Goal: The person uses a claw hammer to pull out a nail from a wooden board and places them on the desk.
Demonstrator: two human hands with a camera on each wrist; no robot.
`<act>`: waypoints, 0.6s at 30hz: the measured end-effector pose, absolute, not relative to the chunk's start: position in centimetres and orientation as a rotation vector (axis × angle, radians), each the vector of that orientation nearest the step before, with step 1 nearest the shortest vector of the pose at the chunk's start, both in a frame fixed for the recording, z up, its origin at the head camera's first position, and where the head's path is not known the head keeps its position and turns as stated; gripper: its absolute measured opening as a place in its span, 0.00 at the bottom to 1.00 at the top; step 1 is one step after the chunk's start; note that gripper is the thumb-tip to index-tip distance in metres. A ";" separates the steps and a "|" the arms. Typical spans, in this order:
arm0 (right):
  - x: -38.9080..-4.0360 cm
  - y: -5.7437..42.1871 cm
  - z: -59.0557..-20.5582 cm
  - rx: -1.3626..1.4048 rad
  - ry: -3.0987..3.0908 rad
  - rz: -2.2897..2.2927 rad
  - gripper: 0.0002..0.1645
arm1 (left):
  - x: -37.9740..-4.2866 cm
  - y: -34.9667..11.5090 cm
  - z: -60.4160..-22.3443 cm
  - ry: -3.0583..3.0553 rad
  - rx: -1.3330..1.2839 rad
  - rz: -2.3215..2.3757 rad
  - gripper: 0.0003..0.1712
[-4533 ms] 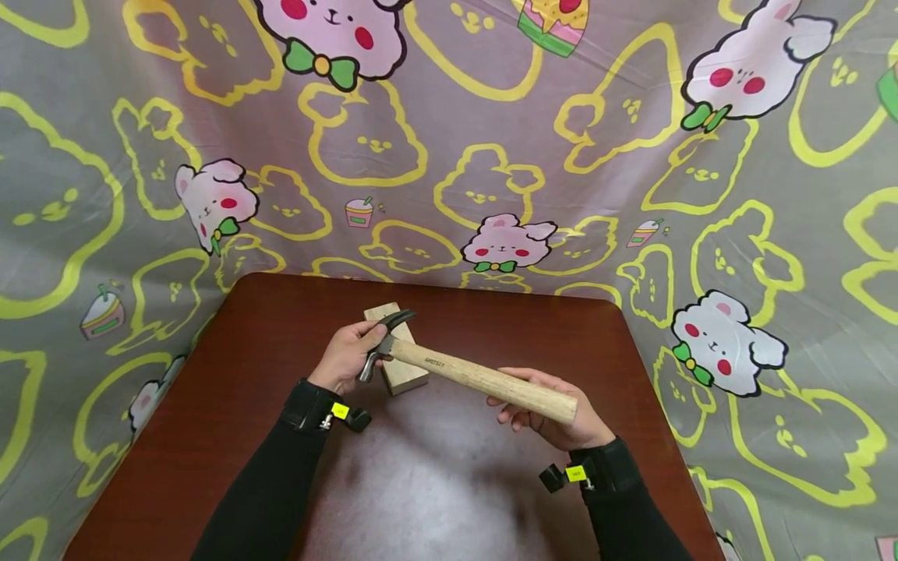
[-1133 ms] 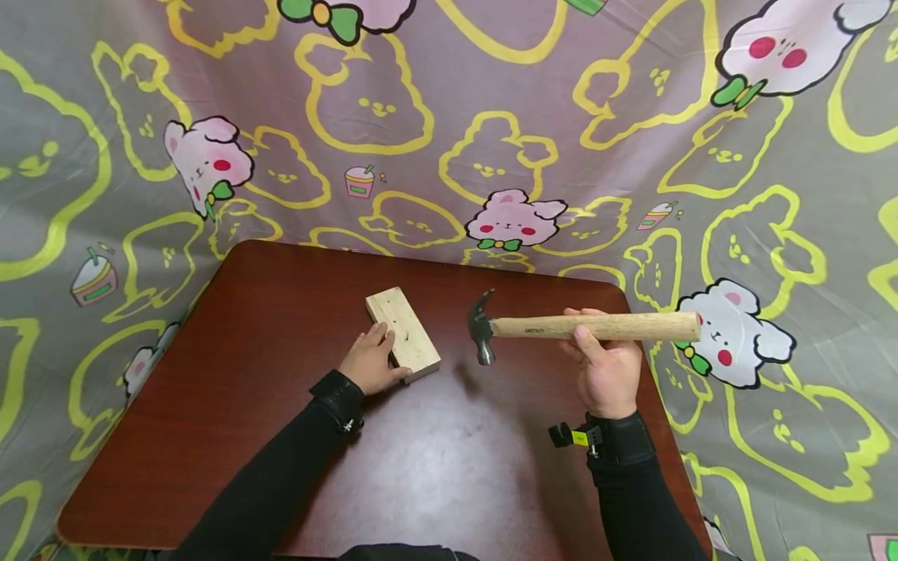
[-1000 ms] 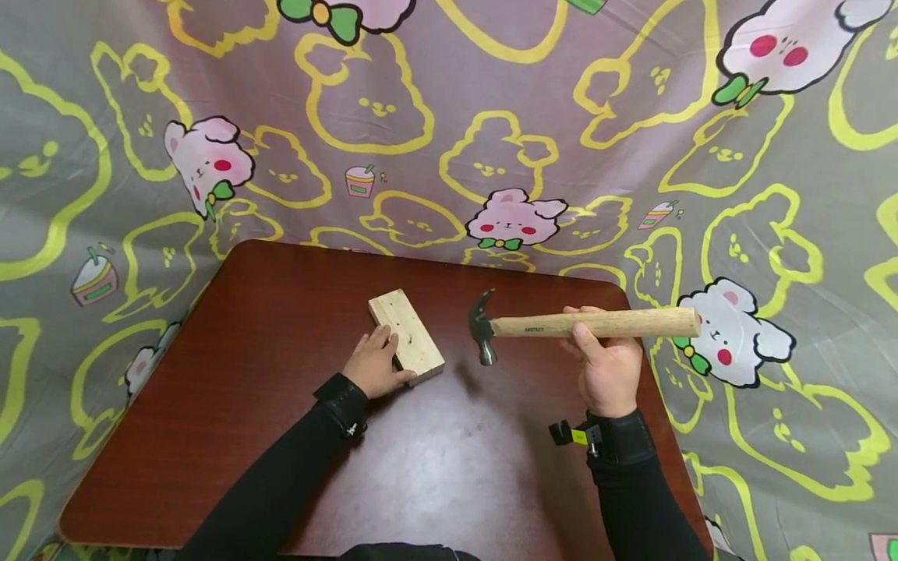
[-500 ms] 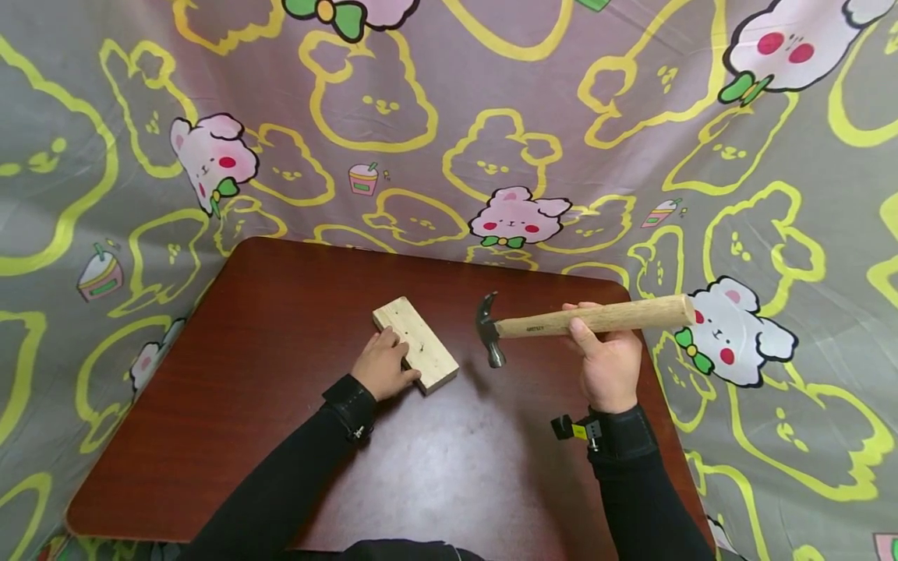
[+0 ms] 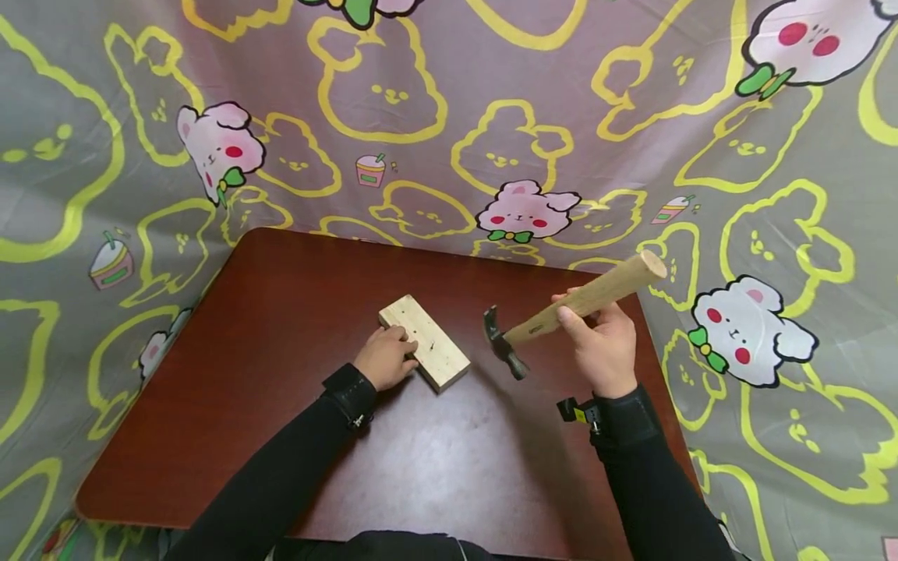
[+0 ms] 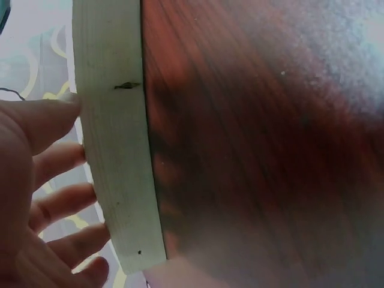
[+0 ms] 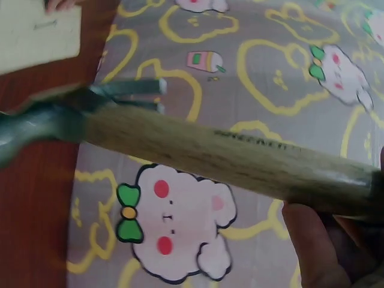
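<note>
A short, pale wooden block (image 5: 436, 347) lies flat and slanted on the table, small dark marks on its top. My left hand (image 5: 384, 357) is at its left long side, fingertips resting along the upper edge. Seen from the left wrist, the fingers (image 6: 65, 201) and thumb lie on the same side of the block (image 6: 117, 156). To the right, my right hand (image 5: 605, 349) grips a claw hammer (image 5: 585, 302) by its wooden handle, held above the table. The steel head points left and down, beside the block; the handle's butt tilts up. The right wrist view shows the hammer (image 7: 198, 141) close up.
The reddish-brown table (image 5: 281, 312) has rounded corners and a bright glare near its front. A patterned fabric curtain (image 5: 421, 93) hangs close behind its back edge and along both sides. The person's lap shows at the front edge.
Earlier both hands were on the hammer; the left has since gone from its head to the block. The block has slid right and nearer. The hammer's butt has tilted up, its head down.
</note>
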State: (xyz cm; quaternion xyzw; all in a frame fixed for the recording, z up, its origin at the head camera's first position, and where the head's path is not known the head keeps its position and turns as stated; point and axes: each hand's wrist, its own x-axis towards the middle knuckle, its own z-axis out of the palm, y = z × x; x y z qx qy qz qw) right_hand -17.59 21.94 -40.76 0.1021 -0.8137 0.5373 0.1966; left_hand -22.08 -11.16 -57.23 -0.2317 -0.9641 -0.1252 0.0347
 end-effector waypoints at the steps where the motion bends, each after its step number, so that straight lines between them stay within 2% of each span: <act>1: -17.8 21.7 -40.6 0.324 -2.321 1.436 0.19 | -22.1 -11.2 -57.1 -2.976 -0.720 -0.381 0.21; 5: -18.6 20.3 -39.8 0.455 -2.457 1.253 0.19 | -22.2 -11.5 -56.9 -2.984 -0.745 -0.334 0.22; 12: -20.6 16.4 -39.2 0.660 -2.668 1.040 0.23 | -22.3 -11.8 -56.7 -2.913 -0.774 -0.266 0.15; 18: -22.1 13.2 -39.5 0.750 -2.819 0.930 0.27 | -22.3 -11.3 -56.8 -2.904 -0.791 -0.239 0.15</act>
